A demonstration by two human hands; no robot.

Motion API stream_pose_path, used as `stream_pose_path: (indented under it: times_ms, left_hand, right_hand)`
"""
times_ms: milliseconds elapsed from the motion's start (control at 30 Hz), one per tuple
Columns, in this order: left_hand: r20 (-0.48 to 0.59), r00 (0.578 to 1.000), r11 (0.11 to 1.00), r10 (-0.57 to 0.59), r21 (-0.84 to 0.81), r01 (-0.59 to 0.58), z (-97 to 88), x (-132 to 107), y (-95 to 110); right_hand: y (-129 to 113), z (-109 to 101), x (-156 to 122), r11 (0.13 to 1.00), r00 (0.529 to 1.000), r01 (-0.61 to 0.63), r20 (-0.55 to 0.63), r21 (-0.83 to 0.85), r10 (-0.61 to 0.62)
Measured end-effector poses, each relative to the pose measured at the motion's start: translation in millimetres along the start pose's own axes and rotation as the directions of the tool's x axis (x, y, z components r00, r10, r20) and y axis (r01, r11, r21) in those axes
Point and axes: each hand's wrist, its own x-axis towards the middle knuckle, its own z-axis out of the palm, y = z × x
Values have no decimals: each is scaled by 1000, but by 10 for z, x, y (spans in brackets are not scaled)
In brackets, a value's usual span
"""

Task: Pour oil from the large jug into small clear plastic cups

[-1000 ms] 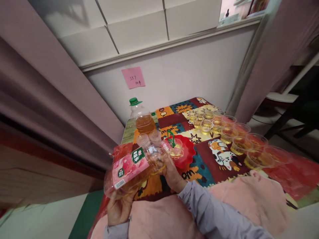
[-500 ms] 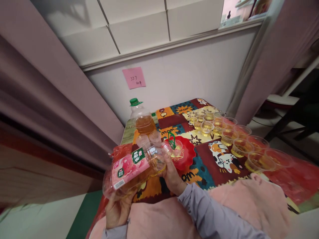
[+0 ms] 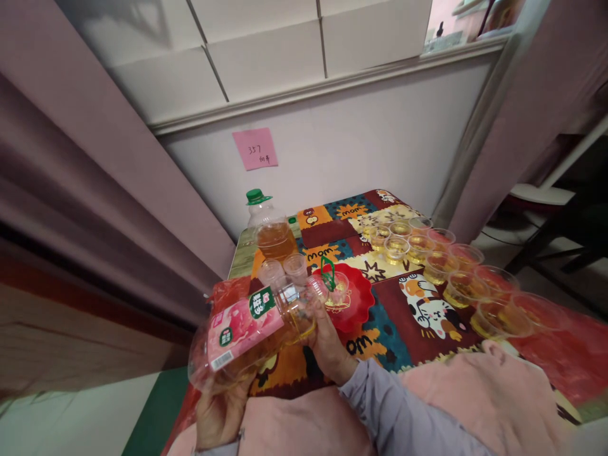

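My left hand grips the base of a clear plastic bottle with a pink label, tilted with its neck toward a small clear cup. That cup stands on a red plate and holds a little yellow liquid. My right hand is closed around the bottle's neck end, next to the plate. A green loop hangs at the bottle's mouth.
A second bottle with a green cap stands at the table's far left, with two empty cups in front of it. Several filled cups line the right side of the patterned tablecloth. A pink note is on the wall.
The bottle's base has dropped lower and to the left with my left hand, so it tilts more steeply. My right hand stays by the red plate.
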Motion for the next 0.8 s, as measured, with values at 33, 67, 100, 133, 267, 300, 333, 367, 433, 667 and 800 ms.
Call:
stream_pose_path:
  times_ms: [33,67,100,133,267,300,333,367,433,667,800]
  left_hand:
    - [2,1000,1000,4,-11,-4,2,1,-3]
    - [4,1000,1000,12,-20,-12,10,3,-8]
    - [6,1000,999,15,-29,-15,20,6,-13]
    - [12,1000,999,20,-39,-19,31,9,-18]
    - [68,998,996,17,-89,-11,37,18,-24]
    - [80,997,995,14,-95,-6,30,18,-22]
    - [94,996,995,5,-100,5,23,19,-19]
    - [109,994,994,-8,-106,20,21,20,-17]
    - [140,990,990,-32,-129,50,38,24,-16]
    - [277,960,976,-42,-193,99,170,53,-10]
    - [319,942,961,-104,-212,178,139,49,19]
  right_hand:
    - [7,-3,2,1000,1000,0,-7,-2,0]
    - [13,-6,2,1000,1000,5,-12,-11,-5]
    - [18,-9,2,1000,1000,5,-14,-14,-5]
    - [20,-10,0,1000,1000,2,-12,-15,-2]
    - [-2,4,-13,1000,1000,-13,4,-4,13]
    - [-11,11,-16,1000,1000,-14,7,-3,14]
    - [-19,18,-17,1000,1000,-15,12,-2,15]
    - [-26,24,-18,1000,1000,-15,19,-1,15]
    - [-31,30,-17,1000,999,-12,36,-1,12]
    - [-26,18,-23,1000,999,-18,51,-5,19]
    - [-42,34,-30,1000,998,-11,55,9,10]
